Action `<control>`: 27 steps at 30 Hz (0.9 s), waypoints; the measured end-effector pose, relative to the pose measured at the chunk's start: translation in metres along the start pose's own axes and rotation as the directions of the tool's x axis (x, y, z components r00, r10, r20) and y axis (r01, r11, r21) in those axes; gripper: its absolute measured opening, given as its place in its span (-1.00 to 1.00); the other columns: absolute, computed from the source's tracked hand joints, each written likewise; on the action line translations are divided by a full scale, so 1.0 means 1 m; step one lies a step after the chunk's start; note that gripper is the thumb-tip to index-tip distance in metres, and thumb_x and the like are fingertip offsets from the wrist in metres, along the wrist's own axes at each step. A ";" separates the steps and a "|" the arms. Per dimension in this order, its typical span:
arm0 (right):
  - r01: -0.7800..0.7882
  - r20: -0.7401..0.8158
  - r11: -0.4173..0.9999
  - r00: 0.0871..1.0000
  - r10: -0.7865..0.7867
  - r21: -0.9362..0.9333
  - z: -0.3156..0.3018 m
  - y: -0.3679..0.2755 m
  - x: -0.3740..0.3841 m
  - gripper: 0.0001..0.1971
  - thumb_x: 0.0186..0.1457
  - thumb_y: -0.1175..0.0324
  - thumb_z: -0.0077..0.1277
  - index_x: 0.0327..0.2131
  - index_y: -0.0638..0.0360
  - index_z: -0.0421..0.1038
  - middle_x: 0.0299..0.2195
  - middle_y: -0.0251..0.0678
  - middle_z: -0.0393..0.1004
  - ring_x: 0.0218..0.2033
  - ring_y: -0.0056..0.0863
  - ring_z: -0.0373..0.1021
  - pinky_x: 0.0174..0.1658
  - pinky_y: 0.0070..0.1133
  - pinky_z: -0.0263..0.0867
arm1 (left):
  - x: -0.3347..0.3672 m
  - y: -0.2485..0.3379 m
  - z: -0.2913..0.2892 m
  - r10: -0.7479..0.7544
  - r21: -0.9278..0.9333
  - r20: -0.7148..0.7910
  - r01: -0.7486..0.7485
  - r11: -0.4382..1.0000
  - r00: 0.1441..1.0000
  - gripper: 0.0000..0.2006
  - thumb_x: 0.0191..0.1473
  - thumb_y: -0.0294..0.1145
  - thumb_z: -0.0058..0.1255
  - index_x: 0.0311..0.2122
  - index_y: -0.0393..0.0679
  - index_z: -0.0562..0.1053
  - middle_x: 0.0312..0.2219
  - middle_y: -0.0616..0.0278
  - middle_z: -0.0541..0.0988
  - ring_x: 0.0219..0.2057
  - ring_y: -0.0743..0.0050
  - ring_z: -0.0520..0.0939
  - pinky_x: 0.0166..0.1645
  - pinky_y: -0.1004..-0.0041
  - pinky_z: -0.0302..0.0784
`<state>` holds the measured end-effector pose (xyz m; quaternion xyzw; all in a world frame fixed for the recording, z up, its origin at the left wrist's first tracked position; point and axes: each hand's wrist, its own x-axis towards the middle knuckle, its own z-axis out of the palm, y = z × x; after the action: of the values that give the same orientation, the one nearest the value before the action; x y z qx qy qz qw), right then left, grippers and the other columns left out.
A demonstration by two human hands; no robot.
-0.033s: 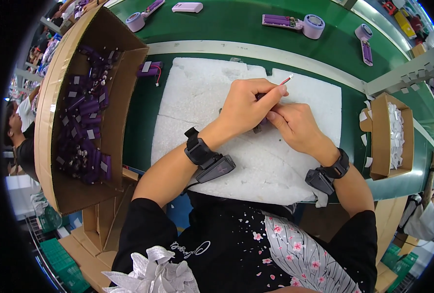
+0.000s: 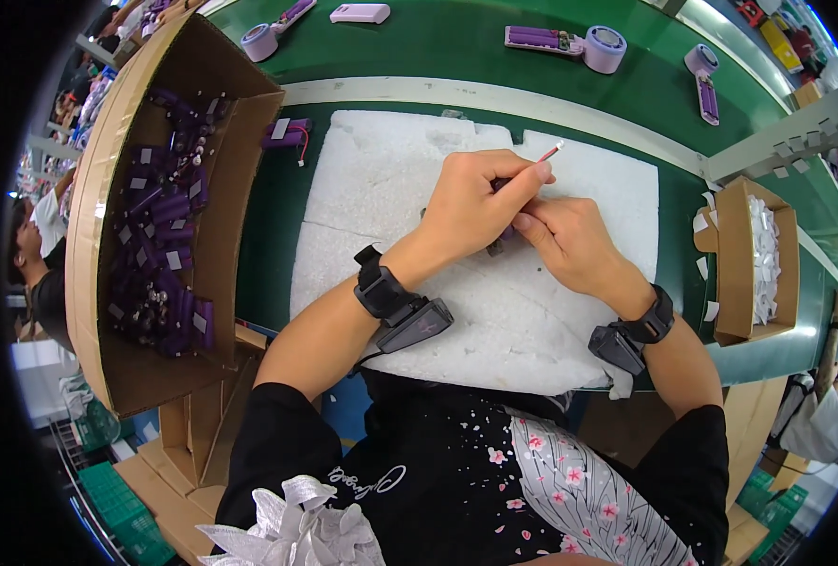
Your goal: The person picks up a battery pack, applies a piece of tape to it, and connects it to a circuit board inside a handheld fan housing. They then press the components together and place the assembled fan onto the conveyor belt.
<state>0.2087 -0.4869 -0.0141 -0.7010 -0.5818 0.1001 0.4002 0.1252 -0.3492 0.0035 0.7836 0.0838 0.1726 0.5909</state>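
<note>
Handwork above a white foam sheet (image 2: 372,179) on the green table (image 2: 268,208). A purple part (image 2: 508,233), mostly hidden, is held over the middle of the sheet. The grip of the left hand (image 2: 471,203) is closed on it; whether it is grasped or merely steadied by the right hand (image 2: 577,243) cannot be told. A red lead (image 2: 550,155) ending in a white connector (image 2: 560,145) is pointed toward the far right. The step in hand is judged to be close two-handed handling; for the next move, steady support and an unsnagged lead seem called for. At left, a large carton (image 2: 89,236) is loosely filled with purple cells (image 2: 169,208); at right, a small carton (image 2: 734,274) is packed with white pieces (image 2: 766,264).
</note>
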 end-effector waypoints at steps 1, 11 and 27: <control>0.002 0.002 1.000 1.000 -0.002 -0.009 0.000 0.000 0.001 -0.82 0.08 0.32 -0.11 -0.47 0.21 0.41 -0.62 -0.23 0.43 -0.60 -0.22 0.36 -0.53 -0.38 0.23 | 0.000 0.000 0.000 -0.015 -0.001 -0.007 0.015 1.000 1.000 -0.76 0.07 -0.33 -0.08 -0.43 -0.28 0.54 -0.65 0.31 0.50 -0.61 0.73 0.39 -0.55 0.65 0.26; -0.023 0.066 0.999 0.998 0.025 -0.035 0.001 -0.002 0.002 -0.88 0.04 0.40 -0.12 -0.40 0.23 0.37 -0.58 -0.18 0.43 -0.57 -0.17 0.35 -0.50 -0.41 0.24 | -0.001 -0.001 -0.005 0.040 0.076 -0.053 -0.036 0.996 0.998 -0.76 0.06 -0.35 -0.08 -0.46 -0.29 0.54 -0.65 0.32 0.50 -0.62 0.73 0.38 -0.55 0.64 0.23; 0.020 0.019 0.999 1.000 -0.019 -0.033 0.003 -0.002 0.004 -0.91 -0.02 0.42 -0.08 -0.42 0.22 0.37 -0.60 -0.20 0.42 -0.60 -0.21 0.35 -0.52 -0.42 0.24 | -0.002 -0.001 -0.006 0.051 0.074 -0.048 -0.047 0.996 0.998 -0.79 0.01 -0.36 -0.02 -0.49 -0.29 0.53 -0.65 0.28 0.50 -0.63 0.68 0.39 -0.57 0.61 0.24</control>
<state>0.2066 -0.4820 -0.0131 -0.7010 -0.5938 0.0930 0.3839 0.1214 -0.3437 0.0040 0.8019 0.0855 0.2035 0.5551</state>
